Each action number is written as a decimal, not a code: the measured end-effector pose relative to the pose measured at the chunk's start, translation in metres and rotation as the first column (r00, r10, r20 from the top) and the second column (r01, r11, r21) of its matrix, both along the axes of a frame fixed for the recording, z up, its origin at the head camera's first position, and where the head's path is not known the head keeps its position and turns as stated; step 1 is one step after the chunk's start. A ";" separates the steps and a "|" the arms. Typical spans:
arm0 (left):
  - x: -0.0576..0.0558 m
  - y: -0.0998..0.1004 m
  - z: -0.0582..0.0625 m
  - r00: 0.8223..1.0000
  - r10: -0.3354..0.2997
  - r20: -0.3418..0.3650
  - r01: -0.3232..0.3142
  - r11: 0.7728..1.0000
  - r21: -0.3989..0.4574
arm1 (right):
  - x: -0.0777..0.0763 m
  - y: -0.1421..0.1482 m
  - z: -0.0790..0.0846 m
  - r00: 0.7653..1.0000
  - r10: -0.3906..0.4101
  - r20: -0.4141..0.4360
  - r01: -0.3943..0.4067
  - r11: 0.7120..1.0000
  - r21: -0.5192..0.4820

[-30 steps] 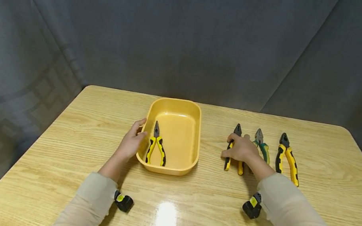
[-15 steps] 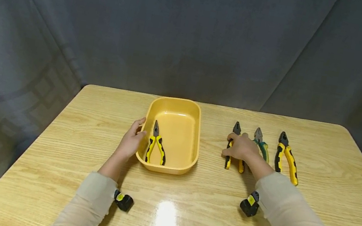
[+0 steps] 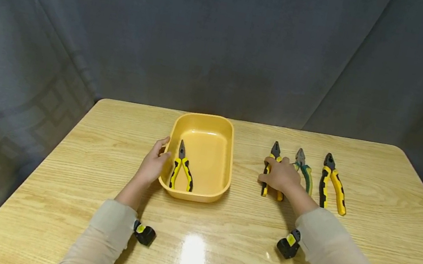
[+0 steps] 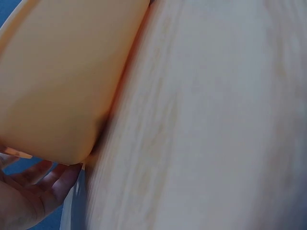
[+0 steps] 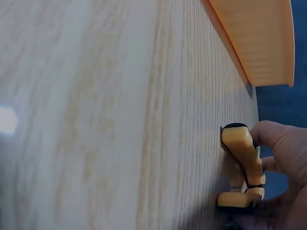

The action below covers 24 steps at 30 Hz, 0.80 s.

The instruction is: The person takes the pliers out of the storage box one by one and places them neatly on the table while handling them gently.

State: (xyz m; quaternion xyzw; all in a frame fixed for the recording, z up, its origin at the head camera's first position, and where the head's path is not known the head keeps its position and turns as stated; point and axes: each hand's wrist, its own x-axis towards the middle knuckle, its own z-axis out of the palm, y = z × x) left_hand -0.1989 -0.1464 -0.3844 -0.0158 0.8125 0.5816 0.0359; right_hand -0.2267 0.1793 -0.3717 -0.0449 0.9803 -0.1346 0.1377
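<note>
My left hand (image 3: 154, 162) holds the left rim of a yellow plastic tray (image 3: 230, 163), thumb at the rim and fingers along the outer wall. In the left wrist view its fingertips meet the tray's wall (image 4: 62, 86). Inside the tray lie long-nose pliers (image 3: 180, 164) with yellow and black handles, nose pointing away. My right hand (image 3: 283, 177) grips combination pliers (image 3: 275, 149) from above, fingers and thumb around their handles; the hand hides their middle. In the right wrist view the yellow-black handles (image 5: 244, 148) lie spread, close over the tabletop.
Right of my right hand lie green-handled pliers (image 3: 307, 175), partly covered by the hand, and another yellow-black pair (image 3: 327, 173). The wooden table (image 3: 243, 241) ends at a dark grey curtain (image 3: 226, 49). Black wrist cameras (image 3: 144, 234) hang at both cuffs.
The head view has drifted slightly. My right wrist has shifted a little to the left, with the hand still at the same pliers. My left hand stays at the tray.
</note>
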 end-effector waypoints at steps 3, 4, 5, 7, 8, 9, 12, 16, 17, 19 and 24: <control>0.000 0.000 0.000 1.000 0.000 -0.004 0.000 1.000 -0.005 | 0.001 0.001 0.000 1.000 -0.002 -0.010 0.002 1.000 -0.013; 0.000 0.001 0.000 1.000 0.000 -0.005 0.000 1.000 -0.002 | 0.002 0.001 0.000 1.000 -0.002 -0.013 0.001 1.000 -0.016; -0.001 0.001 0.000 1.000 -0.001 -0.003 0.001 1.000 -0.003 | 0.002 0.001 0.000 1.000 -0.004 -0.014 0.003 1.000 -0.020; -0.002 0.001 -0.001 1.000 -0.001 -0.011 0.001 1.000 -0.004 | 0.003 0.002 0.000 1.000 -0.007 -0.015 0.007 1.000 -0.031; -0.002 0.001 -0.001 1.000 -0.001 -0.013 0.001 1.000 -0.008 | 0.003 0.002 0.000 1.000 -0.010 -0.015 0.009 0.999 -0.034; -0.002 0.001 -0.001 1.000 0.001 -0.013 -0.001 1.000 -0.008 | 0.004 0.002 0.001 1.000 -0.012 -0.016 0.011 0.999 -0.038; -0.003 0.002 -0.002 1.000 0.001 -0.023 -0.002 1.000 -0.020 | 0.006 0.001 0.001 1.000 -0.020 -0.015 0.020 0.998 -0.053; -0.004 0.003 -0.002 1.000 0.000 -0.015 -0.001 1.000 -0.017 | 0.009 0.000 0.002 1.000 -0.021 -0.022 0.020 0.998 -0.061; -0.004 0.003 -0.002 1.000 0.002 -0.011 -0.002 1.000 -0.013 | 0.010 -0.001 0.001 0.999 -0.020 -0.027 0.018 0.998 -0.061; -0.004 0.003 -0.001 1.000 0.004 -0.003 -0.004 1.000 -0.009 | 0.011 -0.002 0.001 0.999 -0.010 -0.034 0.008 0.998 -0.057; -0.004 0.003 -0.001 1.000 0.006 0.002 -0.006 1.000 -0.011 | 0.014 -0.005 0.004 0.998 0.016 -0.055 -0.021 0.997 -0.078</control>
